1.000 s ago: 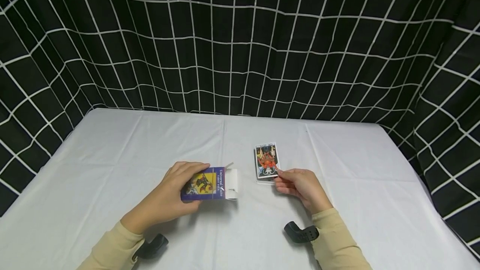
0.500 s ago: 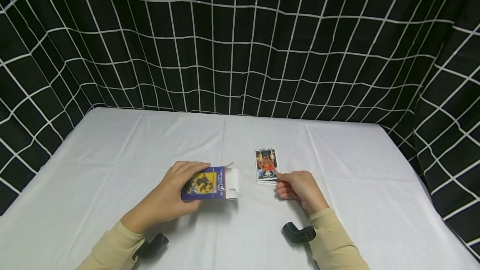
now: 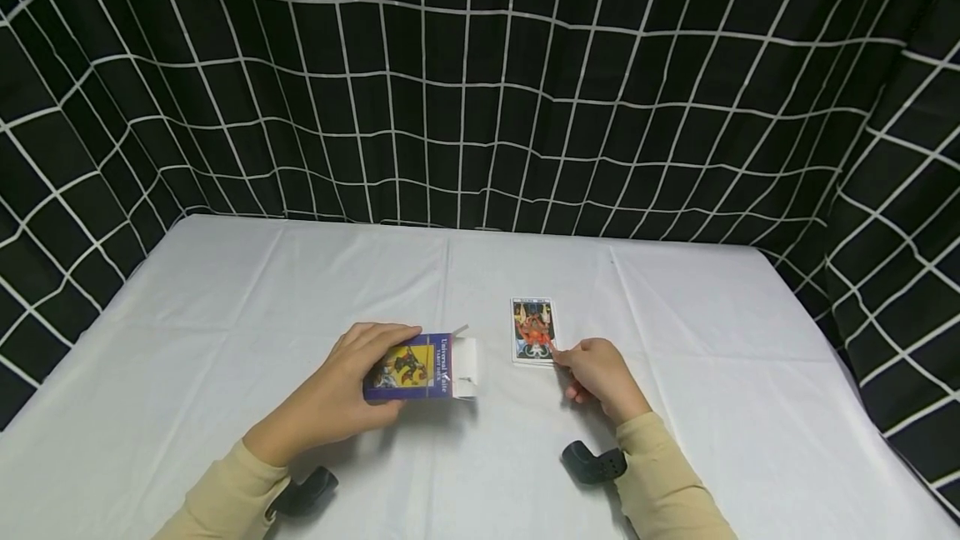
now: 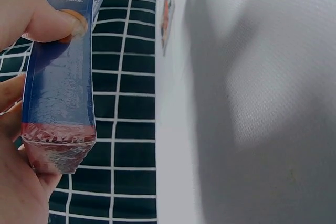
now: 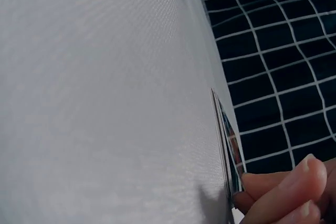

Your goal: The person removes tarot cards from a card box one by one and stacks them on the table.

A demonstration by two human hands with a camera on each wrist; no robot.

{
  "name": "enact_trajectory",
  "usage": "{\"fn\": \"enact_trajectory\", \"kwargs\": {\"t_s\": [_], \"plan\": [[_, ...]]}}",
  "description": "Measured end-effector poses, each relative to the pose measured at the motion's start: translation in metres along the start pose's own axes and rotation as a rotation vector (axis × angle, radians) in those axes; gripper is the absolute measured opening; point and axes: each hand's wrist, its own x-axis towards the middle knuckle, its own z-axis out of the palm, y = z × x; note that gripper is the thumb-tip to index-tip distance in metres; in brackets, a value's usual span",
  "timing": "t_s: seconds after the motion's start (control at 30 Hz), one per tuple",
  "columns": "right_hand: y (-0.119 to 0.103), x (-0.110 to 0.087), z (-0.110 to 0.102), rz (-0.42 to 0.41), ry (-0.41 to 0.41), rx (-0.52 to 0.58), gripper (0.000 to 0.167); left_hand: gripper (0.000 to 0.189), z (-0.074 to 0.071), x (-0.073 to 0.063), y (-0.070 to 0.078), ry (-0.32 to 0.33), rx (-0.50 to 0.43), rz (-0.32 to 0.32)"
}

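Observation:
My left hand grips a purple and yellow tarot card box above the table, its open white end flap facing right. In the left wrist view the thumb presses the box's blue side, which is wrapped in crinkled clear film. To the right, a small stack of cards lies on the cloth, topped by a tarot card with a red horned figure shown upside down. My right hand pinches that top card at its near right corner. From the right wrist the stack's thin edges show beside the fingertips.
A white cloth with fold creases covers the table. Black fabric with a white grid hangs behind and at both sides. A dark device sits at the right wrist, another at the left.
The right hand has brought the top card slightly nearer and down, so it lies more squarely over the cards beneath. The left hand and box have stayed nearly still.

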Motion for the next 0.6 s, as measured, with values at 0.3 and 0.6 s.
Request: {"fn": "enact_trajectory", "kwargs": {"t_s": [0.3,0.6], "plan": [[-0.004,-0.001,0.003,-0.033,0.046,-0.126,0.025,0.081,0.0,0.0,0.0,-0.003,0.005,0.006],[-0.009,-0.001,-0.006,-0.045,0.087,-0.07,0.028,0.08,-0.001,0.0,0.002,-0.002,0.008,0.005]]}}
